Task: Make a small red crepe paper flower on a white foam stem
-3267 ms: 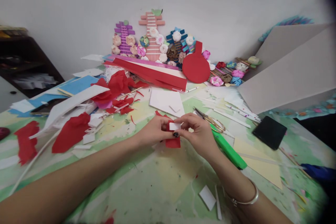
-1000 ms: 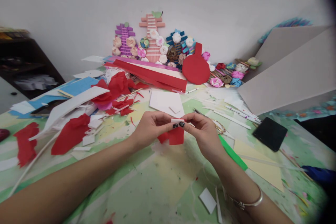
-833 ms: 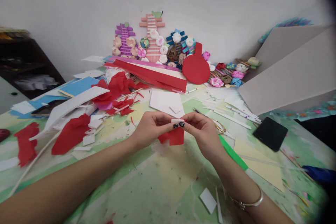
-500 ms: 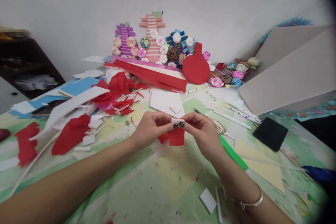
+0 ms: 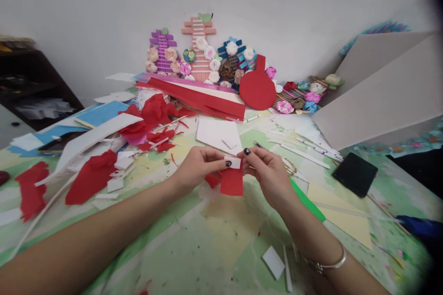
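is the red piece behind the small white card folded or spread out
Spread, where it shows: the red piece extends flat below the white card your left hand holds. Behind the card, cannot tell.

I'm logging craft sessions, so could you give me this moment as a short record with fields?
Left hand: thumb on a small white piece, which lies over a red piece
Right hand: fingertips at the right edge of the red piece; exact grip unclear
Beyond the hands: white sheet with a white offcut on it
Beside the right hand: gold-handled scissors, partly hidden
By the right forearm: green object, partly hidden
Farther right: flat black object
At the back: red round shape with a stem
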`<state>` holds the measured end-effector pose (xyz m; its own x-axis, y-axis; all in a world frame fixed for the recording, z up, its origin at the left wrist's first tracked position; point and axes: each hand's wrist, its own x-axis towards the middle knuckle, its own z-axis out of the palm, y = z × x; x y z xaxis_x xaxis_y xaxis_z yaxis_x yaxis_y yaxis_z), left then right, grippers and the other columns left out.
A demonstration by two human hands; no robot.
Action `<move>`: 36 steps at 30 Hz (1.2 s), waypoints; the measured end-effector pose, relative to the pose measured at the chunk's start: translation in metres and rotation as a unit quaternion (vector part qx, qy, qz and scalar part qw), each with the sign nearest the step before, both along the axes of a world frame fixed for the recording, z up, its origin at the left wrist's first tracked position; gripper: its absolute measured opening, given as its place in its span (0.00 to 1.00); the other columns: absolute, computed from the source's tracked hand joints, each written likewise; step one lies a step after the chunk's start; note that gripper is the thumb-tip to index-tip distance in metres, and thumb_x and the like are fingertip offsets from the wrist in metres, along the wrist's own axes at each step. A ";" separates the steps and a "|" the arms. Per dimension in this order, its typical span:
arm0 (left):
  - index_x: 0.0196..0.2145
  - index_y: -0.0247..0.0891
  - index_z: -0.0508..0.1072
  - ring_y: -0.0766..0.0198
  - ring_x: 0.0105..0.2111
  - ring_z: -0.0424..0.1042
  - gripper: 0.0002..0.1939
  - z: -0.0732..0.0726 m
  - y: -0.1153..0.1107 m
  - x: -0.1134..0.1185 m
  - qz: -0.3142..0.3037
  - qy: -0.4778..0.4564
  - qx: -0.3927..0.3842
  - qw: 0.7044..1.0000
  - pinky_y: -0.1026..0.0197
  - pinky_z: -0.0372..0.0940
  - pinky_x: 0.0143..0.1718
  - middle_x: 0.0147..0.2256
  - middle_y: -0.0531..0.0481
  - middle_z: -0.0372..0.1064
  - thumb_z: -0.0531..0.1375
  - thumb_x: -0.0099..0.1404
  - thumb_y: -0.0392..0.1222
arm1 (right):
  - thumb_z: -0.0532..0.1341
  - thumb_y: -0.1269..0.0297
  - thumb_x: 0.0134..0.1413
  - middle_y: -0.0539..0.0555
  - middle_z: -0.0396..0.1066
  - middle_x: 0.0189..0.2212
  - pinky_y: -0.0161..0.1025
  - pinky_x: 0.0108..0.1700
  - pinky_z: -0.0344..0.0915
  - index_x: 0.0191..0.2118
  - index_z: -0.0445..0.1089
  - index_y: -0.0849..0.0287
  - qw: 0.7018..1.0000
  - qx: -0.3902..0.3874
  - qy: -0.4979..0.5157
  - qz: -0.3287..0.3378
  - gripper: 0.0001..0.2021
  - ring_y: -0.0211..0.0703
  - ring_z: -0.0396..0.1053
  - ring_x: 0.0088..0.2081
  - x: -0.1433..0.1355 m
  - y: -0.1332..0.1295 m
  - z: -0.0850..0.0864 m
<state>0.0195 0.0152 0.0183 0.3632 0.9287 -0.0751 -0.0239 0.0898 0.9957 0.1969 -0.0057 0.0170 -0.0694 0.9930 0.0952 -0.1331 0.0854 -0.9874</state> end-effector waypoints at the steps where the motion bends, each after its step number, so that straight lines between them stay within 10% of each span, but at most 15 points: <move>1: 0.28 0.30 0.77 0.67 0.21 0.71 0.09 -0.001 0.001 0.000 -0.003 -0.003 -0.019 1.000 0.67 0.66 0.23 0.22 0.49 0.74 0.67 0.53 0.41 | 0.63 0.54 0.51 0.51 0.71 0.23 0.36 0.30 0.67 0.30 0.72 0.62 1.000 -0.016 0.012 -0.012 0.14 0.36 0.68 0.24 0.001 0.001 0.001; 24: 0.27 0.31 0.77 0.66 0.23 0.72 0.09 -0.007 0.003 0.001 -0.005 -0.029 -0.088 0.996 0.66 0.64 0.24 0.24 0.48 0.74 0.67 0.51 0.40 | 0.64 0.63 0.44 0.50 0.70 0.22 0.36 0.31 0.65 0.32 0.70 0.62 0.998 -0.036 -0.055 -0.015 0.09 0.35 0.67 0.24 0.005 0.002 0.006; 36: 0.24 0.30 0.76 0.71 0.18 0.66 0.07 -0.016 0.003 0.003 -0.107 0.085 -0.137 0.981 0.70 0.56 0.18 0.18 0.51 0.69 0.65 0.49 0.39 | 0.63 0.71 0.40 0.52 0.72 0.26 0.34 0.31 0.62 0.35 0.70 0.64 0.966 -0.134 -0.153 0.162 0.11 0.37 0.68 0.27 0.013 0.006 -0.001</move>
<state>0.0222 0.0180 0.0019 0.5079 0.7693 -0.3876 0.1890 0.3395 0.9214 0.2102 0.0007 0.0161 -0.3646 0.9008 -0.2357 0.1917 -0.1751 -0.9657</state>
